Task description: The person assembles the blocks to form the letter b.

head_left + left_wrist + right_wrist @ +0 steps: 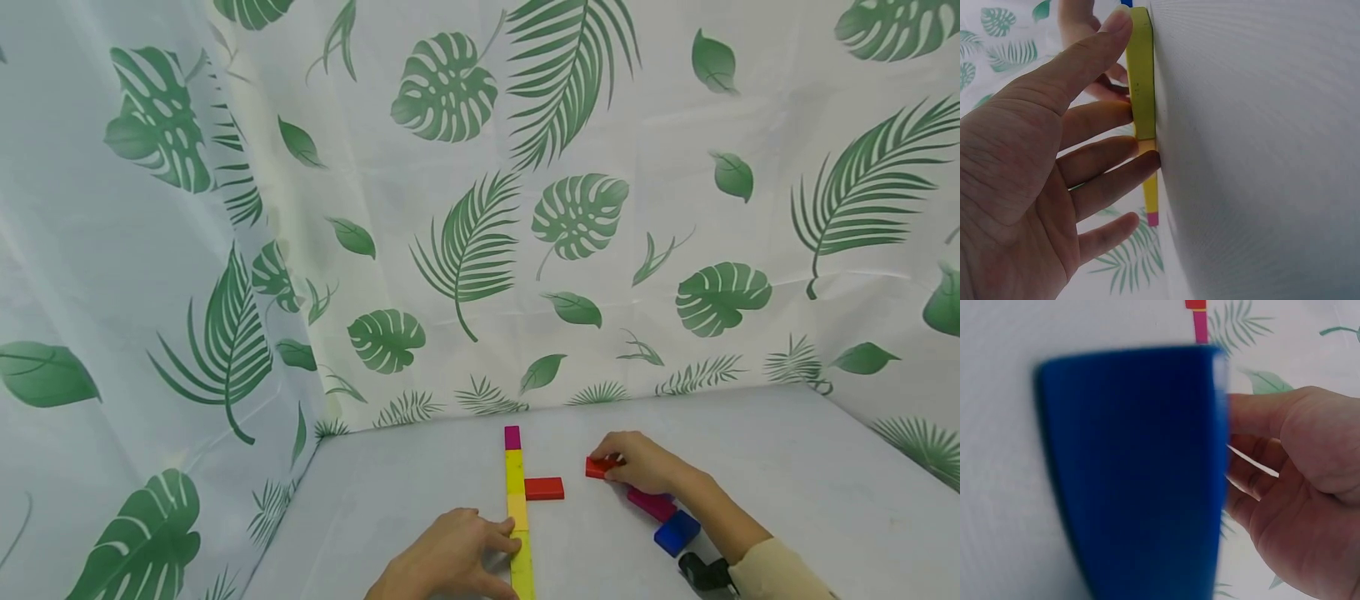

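A straight row of blocks runs away from me: a near yellow block (522, 575), a light-orange block (517, 508), another yellow block (514, 471) and a magenta block (512, 437) at the far end. My left hand (453, 554) rests along the row's left side, its spread fingers and thumb touching the near blocks. Against the row's right side lies a red block (546, 489). Farther right, my right hand (643, 462) pinches a second red block (595, 468) between thumb and fingers, low over the table. That block is hidden in the right wrist view.
Beneath the right forearm lie a magenta block (649, 503) and a blue block (677, 533); the blue one looms large and blurred in the right wrist view. A black wrist camera (703, 573) sits beside the sleeve. Leaf-printed white sheets (645, 125) enclose the white table.
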Motion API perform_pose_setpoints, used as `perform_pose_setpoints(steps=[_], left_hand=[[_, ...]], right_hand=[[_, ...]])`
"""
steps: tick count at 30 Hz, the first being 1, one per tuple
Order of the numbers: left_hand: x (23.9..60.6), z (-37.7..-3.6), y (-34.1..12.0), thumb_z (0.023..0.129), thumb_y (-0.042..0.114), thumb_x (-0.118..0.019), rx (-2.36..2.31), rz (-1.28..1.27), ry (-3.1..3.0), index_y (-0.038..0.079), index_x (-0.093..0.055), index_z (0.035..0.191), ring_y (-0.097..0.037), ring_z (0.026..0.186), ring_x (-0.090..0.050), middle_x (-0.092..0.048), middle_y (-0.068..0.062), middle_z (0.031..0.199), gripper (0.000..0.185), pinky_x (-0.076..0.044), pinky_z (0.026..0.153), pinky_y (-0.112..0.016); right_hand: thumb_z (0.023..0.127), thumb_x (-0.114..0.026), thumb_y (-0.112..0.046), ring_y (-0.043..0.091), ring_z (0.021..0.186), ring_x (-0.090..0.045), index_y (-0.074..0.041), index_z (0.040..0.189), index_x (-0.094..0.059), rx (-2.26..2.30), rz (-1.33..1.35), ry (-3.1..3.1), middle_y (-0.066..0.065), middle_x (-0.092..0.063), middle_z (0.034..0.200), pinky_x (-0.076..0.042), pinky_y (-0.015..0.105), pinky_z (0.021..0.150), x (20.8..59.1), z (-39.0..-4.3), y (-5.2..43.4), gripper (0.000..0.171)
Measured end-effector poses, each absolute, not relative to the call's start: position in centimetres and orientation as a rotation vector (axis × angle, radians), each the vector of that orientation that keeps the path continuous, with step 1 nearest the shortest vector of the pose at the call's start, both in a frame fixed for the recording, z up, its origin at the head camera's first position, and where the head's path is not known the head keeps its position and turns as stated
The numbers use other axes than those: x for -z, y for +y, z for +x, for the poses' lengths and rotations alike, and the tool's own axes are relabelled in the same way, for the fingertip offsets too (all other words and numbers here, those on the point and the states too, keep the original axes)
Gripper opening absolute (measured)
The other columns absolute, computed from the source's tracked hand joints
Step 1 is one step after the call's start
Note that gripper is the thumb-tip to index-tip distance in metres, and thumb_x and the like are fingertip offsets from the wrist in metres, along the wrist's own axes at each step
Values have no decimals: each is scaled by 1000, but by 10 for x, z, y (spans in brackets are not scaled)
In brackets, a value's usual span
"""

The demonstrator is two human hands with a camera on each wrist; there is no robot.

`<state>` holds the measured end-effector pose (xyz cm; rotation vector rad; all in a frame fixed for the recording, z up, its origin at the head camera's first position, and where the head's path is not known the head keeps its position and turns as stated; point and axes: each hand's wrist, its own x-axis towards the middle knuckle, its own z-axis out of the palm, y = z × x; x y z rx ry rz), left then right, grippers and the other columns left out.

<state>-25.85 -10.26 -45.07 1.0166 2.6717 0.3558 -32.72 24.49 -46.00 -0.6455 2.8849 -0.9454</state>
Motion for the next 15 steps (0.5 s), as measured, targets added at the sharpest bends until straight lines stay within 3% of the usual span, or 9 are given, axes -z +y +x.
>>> perform_pose_setpoints(steps=[15], left_hand=[[451, -258, -103, 78, 60, -85, -362, 1012, 2682, 42, -70, 131, 5, 80, -47, -64, 20, 141, 57, -39, 66, -18]], right_hand=[[91, -78, -7, 24, 105, -64, -10, 120, -78, 960, -774, 2817, 2, -73, 114, -58, 50, 92, 458, -327, 241, 29]])
